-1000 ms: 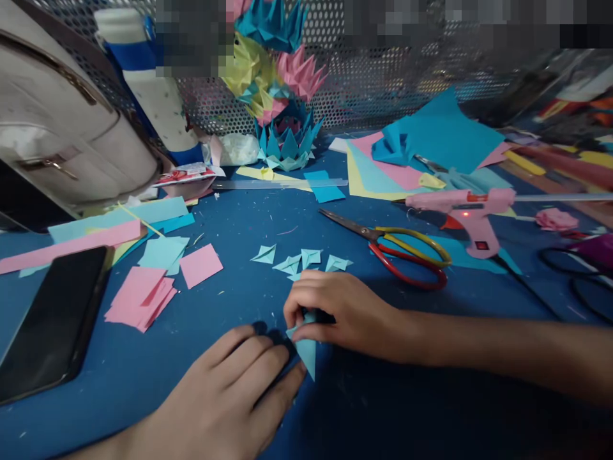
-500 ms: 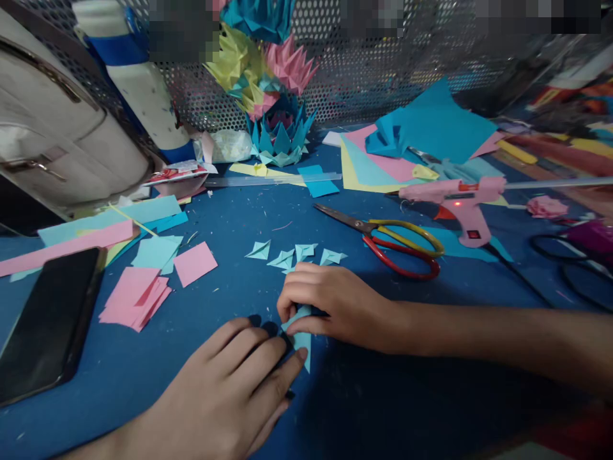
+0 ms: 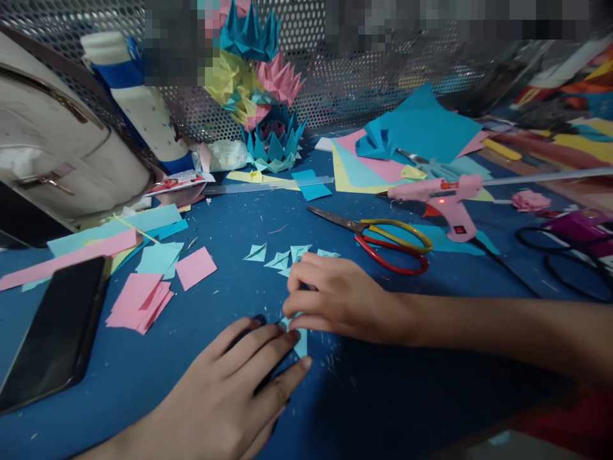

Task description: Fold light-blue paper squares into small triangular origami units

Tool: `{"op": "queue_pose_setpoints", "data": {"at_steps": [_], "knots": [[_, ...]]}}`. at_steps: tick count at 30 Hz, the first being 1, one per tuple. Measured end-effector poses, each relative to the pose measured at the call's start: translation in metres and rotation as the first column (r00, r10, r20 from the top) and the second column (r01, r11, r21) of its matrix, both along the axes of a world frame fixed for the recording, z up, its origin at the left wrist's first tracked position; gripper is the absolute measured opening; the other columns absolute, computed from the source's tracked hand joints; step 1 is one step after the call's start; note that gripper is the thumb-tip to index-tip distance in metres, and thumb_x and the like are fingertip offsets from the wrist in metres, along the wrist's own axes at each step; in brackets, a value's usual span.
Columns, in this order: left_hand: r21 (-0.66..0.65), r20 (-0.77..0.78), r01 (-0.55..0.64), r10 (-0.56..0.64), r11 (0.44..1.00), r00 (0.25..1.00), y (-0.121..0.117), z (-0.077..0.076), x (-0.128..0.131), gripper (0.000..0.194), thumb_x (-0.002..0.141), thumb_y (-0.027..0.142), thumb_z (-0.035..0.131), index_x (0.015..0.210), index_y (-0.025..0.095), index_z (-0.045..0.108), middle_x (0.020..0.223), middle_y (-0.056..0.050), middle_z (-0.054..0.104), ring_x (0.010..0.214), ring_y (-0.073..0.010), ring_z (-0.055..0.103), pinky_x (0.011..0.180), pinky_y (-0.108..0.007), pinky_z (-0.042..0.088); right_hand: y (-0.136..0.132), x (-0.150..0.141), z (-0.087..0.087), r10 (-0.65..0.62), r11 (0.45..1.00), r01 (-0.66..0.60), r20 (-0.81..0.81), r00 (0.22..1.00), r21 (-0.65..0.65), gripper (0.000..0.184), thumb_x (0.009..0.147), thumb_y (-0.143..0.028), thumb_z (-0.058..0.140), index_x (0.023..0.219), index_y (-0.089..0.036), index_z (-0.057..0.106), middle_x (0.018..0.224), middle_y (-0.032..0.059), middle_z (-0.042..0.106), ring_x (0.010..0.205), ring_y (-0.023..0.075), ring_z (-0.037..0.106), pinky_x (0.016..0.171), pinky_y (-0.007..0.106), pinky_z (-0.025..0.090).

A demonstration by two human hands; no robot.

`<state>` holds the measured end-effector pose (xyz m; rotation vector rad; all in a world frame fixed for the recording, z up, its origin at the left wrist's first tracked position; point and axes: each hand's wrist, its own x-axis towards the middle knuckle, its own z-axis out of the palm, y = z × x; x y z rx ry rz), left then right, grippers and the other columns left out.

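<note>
A small piece of light blue paper point(image 3: 301, 345), partly folded, lies on the blue tabletop between my hands. My left hand point(image 3: 237, 377) rests low over the table with its fingers stretched and apart, fingertips pressing on the paper's left side. On the upper end, my right hand point(image 3: 335, 297) is closed, thumb and fingers pinching the paper; its folds there are hidden. Just beyond my right hand sit several small folded light blue paper pieces point(image 3: 278, 260), partly covered by its knuckles.
Scissors point(image 3: 357, 227) and a pink glue gun point(image 3: 453, 201) with a lit red light lie at right. Pink paper squares point(image 3: 136, 303), a light blue stack point(image 3: 160, 259) and a phone point(image 3: 55, 332) lie left. Behind stand paper flowers point(image 3: 272, 140), a bottle point(image 3: 143, 108) and a bag point(image 3: 62, 147).
My left fingers have spread and shifted further over the paper. The right hand has moved slightly up, still pinching the paper's upper end. The view has shifted a little.
</note>
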<state>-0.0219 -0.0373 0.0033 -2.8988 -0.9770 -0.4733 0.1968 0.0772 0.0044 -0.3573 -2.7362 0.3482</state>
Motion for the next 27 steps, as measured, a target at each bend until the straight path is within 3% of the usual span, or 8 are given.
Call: {"op": "queue_pose_setpoints", "data": {"at_steps": [3, 6, 10, 15, 20, 24, 27], "knots": [[0.001, 0.002, -0.009, 0.009, 1.000, 1.000, 0.000, -0.002, 0.000, 0.038, 0.105, 0.021, 0.036, 0.129, 0.024, 0.064, 0.119, -0.004, 0.069, 0.115, -0.0220, 0.056, 0.105, -0.040, 0.031, 0.006, 0.013, 0.002, 0.187, 0.961, -0.177, -0.029, 0.982, 0.213, 0.026, 0.103, -0.037, 0.048, 0.104, -0.021, 0.069, 0.082, 0.0013, 0.061, 0.076, 0.0149, 0.049, 0.071, 0.029, 0.036], [0.006, 0.028, -0.029, 0.029, 1.000, 0.999, -0.002, -0.004, 0.001, 0.036, 0.104, 0.023, 0.038, 0.128, 0.025, 0.065, 0.116, -0.004, 0.070, 0.114, -0.0216, 0.057, 0.106, -0.040, 0.031, 0.018, 0.022, 0.004, 0.308, 0.935, -0.307, 0.022, 0.951, 0.178, 0.033, 0.105, -0.039, 0.042, 0.114, -0.020, 0.068, 0.076, -0.0004, 0.061, 0.071, 0.0141, 0.051, 0.063, 0.029, 0.033], [-0.002, 0.074, -0.052, 0.052, 0.999, 0.996, -0.003, -0.008, 0.003, 0.033, 0.103, 0.024, 0.044, 0.127, 0.026, 0.066, 0.121, -0.004, 0.069, 0.114, -0.0208, 0.057, 0.107, -0.039, 0.031, 0.034, 0.027, 0.011, 0.255, 0.961, -0.268, 0.146, 0.956, 0.074, 0.034, 0.106, -0.039, 0.039, 0.113, -0.025, 0.069, 0.068, -0.0024, 0.060, 0.064, 0.0132, 0.050, 0.057, 0.031, 0.027], [0.004, 0.088, -0.052, 0.052, 0.999, 0.995, -0.002, -0.009, 0.003, 0.032, 0.101, 0.023, 0.046, 0.125, 0.025, 0.067, 0.119, -0.005, 0.070, 0.112, -0.0215, 0.058, 0.107, -0.039, 0.032, 0.032, 0.027, 0.020, 0.193, 0.962, -0.236, 0.272, 0.943, 0.135, 0.035, 0.106, -0.035, 0.038, 0.110, -0.021, 0.070, 0.064, 0.0000, 0.059, 0.065, 0.0154, 0.052, 0.058, 0.032, 0.027], [0.017, 0.055, -0.010, 0.009, 1.000, 0.998, -0.002, -0.009, 0.001, 0.036, 0.104, 0.022, 0.039, 0.125, 0.023, 0.067, 0.122, -0.006, 0.069, 0.115, -0.0223, 0.057, 0.110, -0.040, 0.029, 0.020, 0.021, 0.011, 0.145, 0.960, -0.156, 0.066, 0.987, 0.231, 0.035, 0.105, -0.034, 0.039, 0.097, -0.017, 0.069, 0.076, 0.0029, 0.063, 0.073, 0.0167, 0.052, 0.061, 0.031, 0.030], [0.084, 0.174, 0.050, -0.064, 0.995, 0.983, -0.003, -0.009, -0.002, 0.037, 0.106, 0.018, 0.034, 0.117, 0.016, 0.070, 0.116, -0.005, 0.070, 0.109, -0.0196, 0.059, 0.111, -0.038, 0.028, 0.015, 0.014, 0.008, 0.135, 0.991, -0.136, 0.084, 0.987, 0.007, 0.033, 0.102, -0.043, 0.047, 0.113, -0.018, 0.064, 0.106, 0.0060, 0.065, 0.090, 0.0173, 0.055, 0.072, 0.029, 0.039], [0.012, 0.150, 0.076, -0.077, 0.997, 0.986, -0.001, -0.003, -0.004, 0.035, 0.105, 0.016, 0.036, 0.114, 0.013, 0.070, 0.103, -0.005, 0.070, 0.097, -0.0182, 0.059, 0.106, -0.036, 0.034, 0.014, 0.011, 0.007, 0.168, 0.981, -0.160, 0.072, 0.983, -0.109, 0.028, 0.097, -0.039, 0.057, 0.115, -0.018, 0.064, 0.113, 0.0069, 0.063, 0.099, 0.0179, 0.054, 0.080, 0.029, 0.041]]}}
